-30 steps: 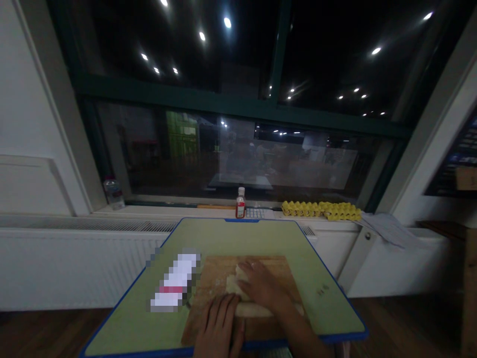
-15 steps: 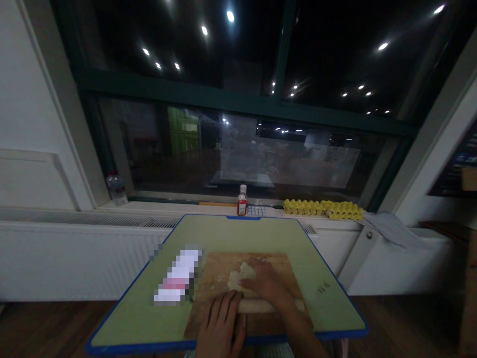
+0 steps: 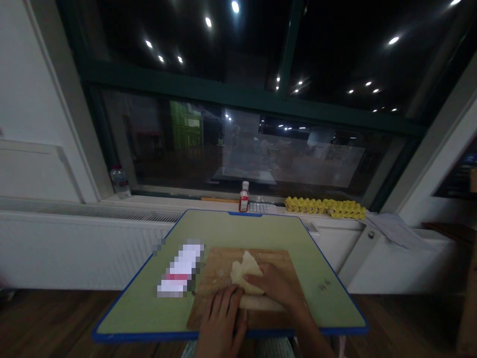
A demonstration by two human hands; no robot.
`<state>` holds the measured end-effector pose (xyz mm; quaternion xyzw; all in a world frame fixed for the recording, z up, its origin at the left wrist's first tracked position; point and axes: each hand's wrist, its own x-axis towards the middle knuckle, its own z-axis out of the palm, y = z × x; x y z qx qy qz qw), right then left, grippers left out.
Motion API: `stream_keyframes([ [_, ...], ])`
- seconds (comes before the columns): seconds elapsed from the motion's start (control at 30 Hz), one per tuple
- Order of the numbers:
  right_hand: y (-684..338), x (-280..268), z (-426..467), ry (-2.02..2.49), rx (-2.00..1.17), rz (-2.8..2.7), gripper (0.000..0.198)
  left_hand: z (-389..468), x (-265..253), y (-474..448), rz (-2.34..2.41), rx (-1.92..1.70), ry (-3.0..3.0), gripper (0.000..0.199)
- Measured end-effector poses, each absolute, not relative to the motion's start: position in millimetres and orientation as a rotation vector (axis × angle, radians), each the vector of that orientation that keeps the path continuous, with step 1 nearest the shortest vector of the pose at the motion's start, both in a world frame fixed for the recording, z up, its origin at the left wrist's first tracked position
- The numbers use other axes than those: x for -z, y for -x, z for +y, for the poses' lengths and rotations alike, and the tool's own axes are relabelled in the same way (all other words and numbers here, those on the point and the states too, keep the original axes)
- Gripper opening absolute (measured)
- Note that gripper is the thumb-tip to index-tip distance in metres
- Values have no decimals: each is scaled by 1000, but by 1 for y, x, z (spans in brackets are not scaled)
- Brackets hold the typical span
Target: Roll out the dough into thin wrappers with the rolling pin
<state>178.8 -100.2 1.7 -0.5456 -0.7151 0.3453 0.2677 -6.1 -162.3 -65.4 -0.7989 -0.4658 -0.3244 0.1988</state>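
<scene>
the left hand (image 3: 223, 313) lies palm down, fingers side by side, over the left end of the pin (image 3: 261, 302) — whether it grips, i cannot tell. the pin runs rightward from it, on the near side of the right hand (image 3: 274, 284), which pinches the right edge of the dough (image 3: 240, 273) between thumb and fingers. the dough sits just beyond the pin, ahead and to the right of the left hand. under both hands is the board (image 3: 210, 268), on the green table (image 3: 242, 228). left of the left hand lies a pixelated thing (image 3: 182, 266). well beyond the hands, on the sill (image 3: 160, 201), stands a small bottle (image 3: 244, 200) — with a yellow tray (image 3: 324, 208) to its right — before the dark window (image 3: 242, 159).
</scene>
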Motion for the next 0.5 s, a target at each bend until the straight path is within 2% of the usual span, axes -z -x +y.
stream_keyframes([
  [0.23,-175,-12,-104,1663,-418,-2000,40,-162,67,6,-1271,893,2214,43],
  [0.5,-166,-33,-103,1706,194,-2241,25,-162,68,4,-1307,925,2246,40],
])
